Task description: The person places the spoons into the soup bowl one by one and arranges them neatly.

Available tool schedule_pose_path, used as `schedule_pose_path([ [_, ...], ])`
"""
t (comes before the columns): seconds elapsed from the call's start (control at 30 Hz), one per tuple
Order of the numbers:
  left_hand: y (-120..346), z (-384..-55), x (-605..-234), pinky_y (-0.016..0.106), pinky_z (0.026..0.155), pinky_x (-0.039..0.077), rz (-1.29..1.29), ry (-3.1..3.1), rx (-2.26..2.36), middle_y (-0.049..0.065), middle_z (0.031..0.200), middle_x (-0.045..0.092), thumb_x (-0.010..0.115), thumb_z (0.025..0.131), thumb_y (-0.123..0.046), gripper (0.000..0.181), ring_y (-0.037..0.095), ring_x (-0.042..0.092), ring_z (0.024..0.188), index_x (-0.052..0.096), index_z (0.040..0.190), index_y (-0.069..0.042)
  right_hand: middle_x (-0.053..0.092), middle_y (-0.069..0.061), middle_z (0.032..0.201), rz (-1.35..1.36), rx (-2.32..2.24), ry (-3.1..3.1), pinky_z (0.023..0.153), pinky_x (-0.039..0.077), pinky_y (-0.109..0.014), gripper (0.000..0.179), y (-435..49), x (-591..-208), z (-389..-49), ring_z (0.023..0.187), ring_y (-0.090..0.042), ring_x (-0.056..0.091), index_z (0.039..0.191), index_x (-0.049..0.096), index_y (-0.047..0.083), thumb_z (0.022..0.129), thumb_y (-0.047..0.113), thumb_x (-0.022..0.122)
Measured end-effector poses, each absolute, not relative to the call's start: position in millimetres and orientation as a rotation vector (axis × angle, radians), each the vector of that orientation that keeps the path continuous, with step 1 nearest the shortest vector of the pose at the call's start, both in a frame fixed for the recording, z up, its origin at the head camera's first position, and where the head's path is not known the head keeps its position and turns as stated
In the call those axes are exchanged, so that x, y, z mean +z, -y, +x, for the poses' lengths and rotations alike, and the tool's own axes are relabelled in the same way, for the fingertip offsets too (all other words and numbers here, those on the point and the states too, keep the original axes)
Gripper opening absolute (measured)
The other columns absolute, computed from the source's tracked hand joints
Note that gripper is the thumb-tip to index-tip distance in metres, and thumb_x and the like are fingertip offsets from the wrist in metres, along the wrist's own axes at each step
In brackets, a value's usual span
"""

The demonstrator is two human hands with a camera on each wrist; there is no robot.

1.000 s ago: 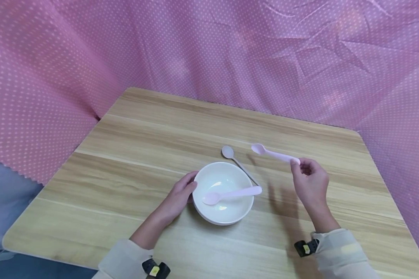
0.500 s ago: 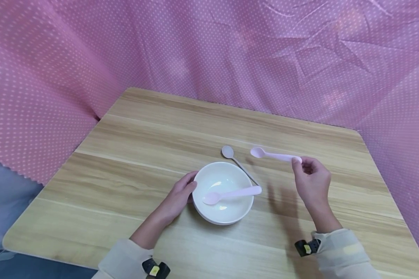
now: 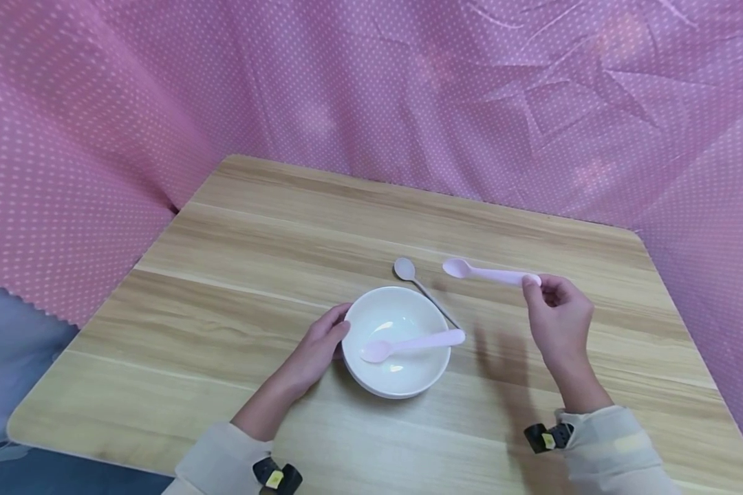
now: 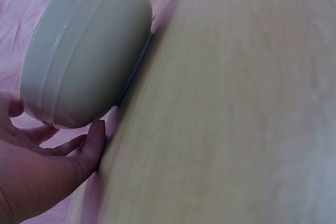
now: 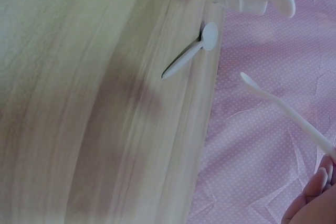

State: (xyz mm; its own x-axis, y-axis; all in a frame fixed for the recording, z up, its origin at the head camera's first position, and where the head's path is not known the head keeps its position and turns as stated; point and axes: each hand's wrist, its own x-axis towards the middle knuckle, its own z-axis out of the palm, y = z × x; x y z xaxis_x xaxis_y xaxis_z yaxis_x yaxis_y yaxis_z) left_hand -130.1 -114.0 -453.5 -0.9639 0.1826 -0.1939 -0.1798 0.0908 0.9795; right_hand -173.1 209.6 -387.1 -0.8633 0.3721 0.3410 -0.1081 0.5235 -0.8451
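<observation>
Wood tbl (image 3: 223, 240) | L hand (image 3: 316, 349) — grips bowl (image 3: 408, 313) w/ pink spoon (image 3: 416, 343) | R hand (image 3: 560, 317) — pinches 2nd spoon (image 3: 495, 275), raised

In both wrist views, the top edge cuts off the white bowl (image 4: 100, 51)

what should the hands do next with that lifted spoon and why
Probably move the lifted spoon left and lower it into the white bowl: the right hand pinches it above the table, the left hand holds the bowl, and another pink spoon rests partly inside.
</observation>
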Motion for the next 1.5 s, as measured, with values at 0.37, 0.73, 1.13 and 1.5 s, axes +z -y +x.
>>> schedule_pose_path([
  [0.37, 113.4, -130.2, -453.4, 0.045, 0.111, 0.028, 0.002, -2.111, 1.945, 0.008, 0.148, 0.038, 0.037, 0.101, -0.023, 0.043, 0.024, 0.032, 0.138, 0.038, 0.143, -0.012, 0.057, 0.013, 0.066, -0.246, 1.375, 2.228, 0.052, 0.041, -0.011, 0.016, -207.3, -384.4, -173.8, 0.060, -0.001, 0.051, 0.084, 0.065, 0.004, 0.087, 0.019, 0.065],
  [0.73, 112.5, -129.1, -453.6, 0.043, 0.103, 0.039, -0.008, -2.111, 1.960, 0.008, 0.143, 0.043, 0.037, 0.101, -0.021, 0.043, 0.025, 0.044, 0.128, 0.039, 0.142, -0.012, 0.060, 0.012, 0.068, -0.284, 1.495, 2.190, 0.052, 0.040, -0.012, 0.011, -205.6, -380.5, -174.7, 0.061, -0.002, 0.050, 0.082, 0.066, 0.009, 0.087, 0.019, 0.067],
  [1.13, 112.0, -127.9, -453.1, 0.037, 0.090, 0.049, -0.012, -2.104, 1.980, 0.008, 0.138, 0.048, 0.036, 0.100, -0.020, 0.042, 0.023, 0.053, 0.115, 0.040, 0.141, -0.012, 0.062, 0.012, 0.069, -0.306, 1.577, 2.178, 0.053, 0.040, -0.012, 0.013, -205.2, -379.9, -173.7, 0.062, -0.002, 0.050, 0.084, 0.066, 0.006, 0.086, 0.018, 0.068],
  [1.5, 112.5, -128.5, -454.4, 0.037, 0.091, 0.049, -0.013, -2.100, 1.975, 0.008, 0.140, 0.047, 0.037, 0.100, -0.020, 0.042, 0.023, 0.052, 0.118, 0.040, 0.142, -0.013, 0.062, 0.010, 0.068, -0.329, 1.639, 2.173, 0.054, 0.039, -0.013, 0.011, -204.3, -378.5, -172.6, 0.063, -0.003, 0.049, 0.081, 0.066, 0.009, 0.086, 0.018, 0.067],
])
